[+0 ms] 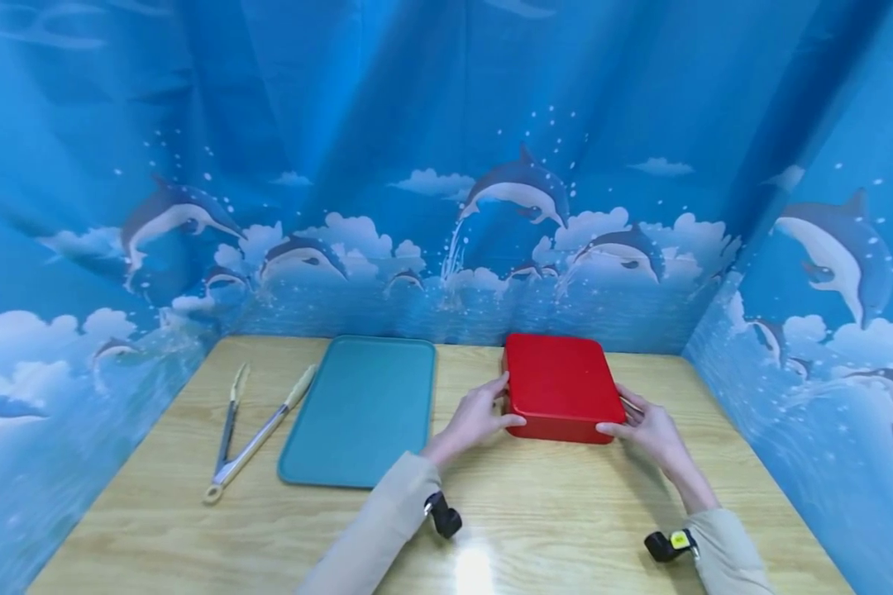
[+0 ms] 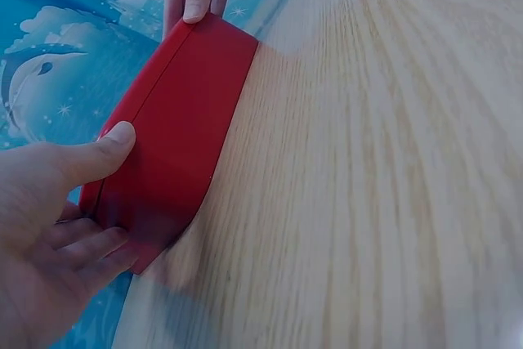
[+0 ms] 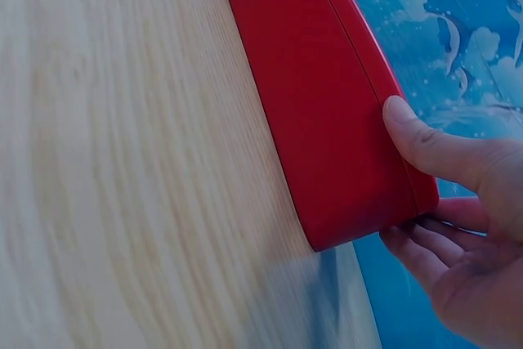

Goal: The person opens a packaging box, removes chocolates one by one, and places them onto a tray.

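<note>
A red lidded box (image 1: 561,376) with rounded corners sits at the back of the wooden table, right of centre. A thin seam under its top runs around the side, seen in both wrist views. My left hand (image 1: 478,417) grips its left front corner, thumb on the front face near the seam and fingers along the left side. At the opposite corner my right hand (image 1: 651,430) holds the box the same way, its thumb (image 3: 421,140) lying across the seam. The lid is on, so the inside is hidden.
Left of the box lies a teal rectangular tray (image 1: 360,413). Farther left, metal tongs (image 1: 249,446) with cream tips lie spread apart on the table (image 1: 551,521). A blue dolphin-print curtain (image 1: 417,165) stands behind the table and along both sides.
</note>
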`<action>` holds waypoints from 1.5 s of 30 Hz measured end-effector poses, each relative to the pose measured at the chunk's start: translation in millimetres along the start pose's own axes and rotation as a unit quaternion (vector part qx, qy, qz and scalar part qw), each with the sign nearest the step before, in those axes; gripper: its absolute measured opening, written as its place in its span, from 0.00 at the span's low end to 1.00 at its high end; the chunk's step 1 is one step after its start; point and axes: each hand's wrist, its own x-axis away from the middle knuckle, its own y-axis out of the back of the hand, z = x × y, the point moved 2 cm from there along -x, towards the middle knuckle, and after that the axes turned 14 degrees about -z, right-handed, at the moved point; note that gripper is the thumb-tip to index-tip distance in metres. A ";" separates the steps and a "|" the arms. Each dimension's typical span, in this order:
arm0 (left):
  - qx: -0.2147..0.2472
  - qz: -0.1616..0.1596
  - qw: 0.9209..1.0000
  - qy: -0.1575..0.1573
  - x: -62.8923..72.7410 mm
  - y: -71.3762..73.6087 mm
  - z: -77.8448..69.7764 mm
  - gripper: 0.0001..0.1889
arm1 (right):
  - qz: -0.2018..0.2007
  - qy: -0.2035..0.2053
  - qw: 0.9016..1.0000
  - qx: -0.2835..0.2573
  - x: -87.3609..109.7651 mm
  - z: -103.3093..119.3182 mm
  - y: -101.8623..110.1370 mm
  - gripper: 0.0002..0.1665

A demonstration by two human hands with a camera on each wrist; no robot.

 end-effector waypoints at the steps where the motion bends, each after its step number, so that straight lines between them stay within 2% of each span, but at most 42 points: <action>1: 0.003 0.000 1.000 0.003 0.7 1.5 0.8 0.46 | 0.001 -0.002 1.000 0.001 0.4 0.8 -1.8 0.54; 10: 0.047 0.002 0.998 0.048 8.7 16.9 9.3 0.45 | 0.007 -0.015 1.000 0.014 5.2 11.3 -21.4 0.55; 19: 0.094 -0.005 0.994 0.058 15.6 33.6 20.5 0.44 | 0.007 -0.013 1.000 0.012 8.4 20.2 -40.5 0.55; 24: 0.123 -0.002 0.990 0.075 20.0 41.0 26.7 0.44 | 0.024 -0.001 1.000 -0.009 9.4 24.4 -48.2 0.54; 28: 0.126 -0.001 0.988 0.086 23.9 48.1 31.1 0.44 | 0.038 0.008 0.999 -0.027 9.9 27.4 -53.4 0.52; 36: 0.129 -0.008 0.987 0.094 32.8 66.1 34.9 0.44 | 0.049 0.011 0.998 -0.031 14.6 38.3 -65.3 0.51; 45: 0.132 -0.008 0.986 0.100 42.3 80.7 40.4 0.44 | 0.041 0.018 0.999 -0.028 17.6 46.4 -77.6 0.51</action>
